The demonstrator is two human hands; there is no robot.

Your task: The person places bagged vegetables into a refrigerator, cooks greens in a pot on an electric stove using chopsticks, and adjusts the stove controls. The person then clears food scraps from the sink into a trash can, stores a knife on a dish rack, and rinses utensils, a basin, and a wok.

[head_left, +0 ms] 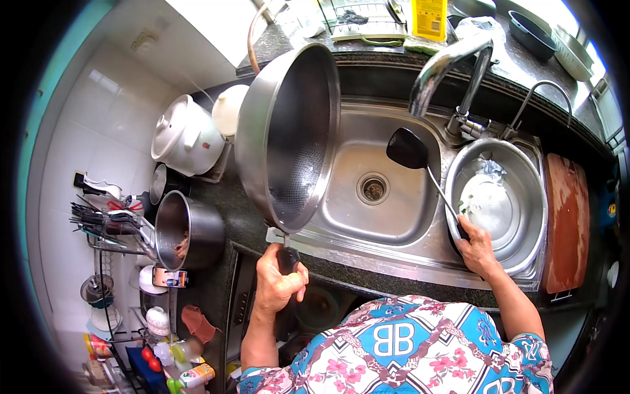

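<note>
My left hand (278, 279) is wrapped round the black handle of a large steel wok (305, 151). The wok is tilted on its side at the left edge of the sink (354, 220), its dark, wet-looking inside facing right. My right hand (477, 246) grips the handle of a spatula (408, 150), whose black blade is over the sink basin, left of the faucet. Beneath the spatula handle and beside my right hand stands a round metal basin (533, 217) with some water and a crumpled clear or silvery piece in it.
A faucet (453, 62) arches behind the sink. On the right lies a reddish-brown board (566, 223). To the left are a white pot (187, 134), a steel pot (211, 230) with food inside, a utensil rack and a phone (170, 277). A yellow container (429, 18) stands behind.
</note>
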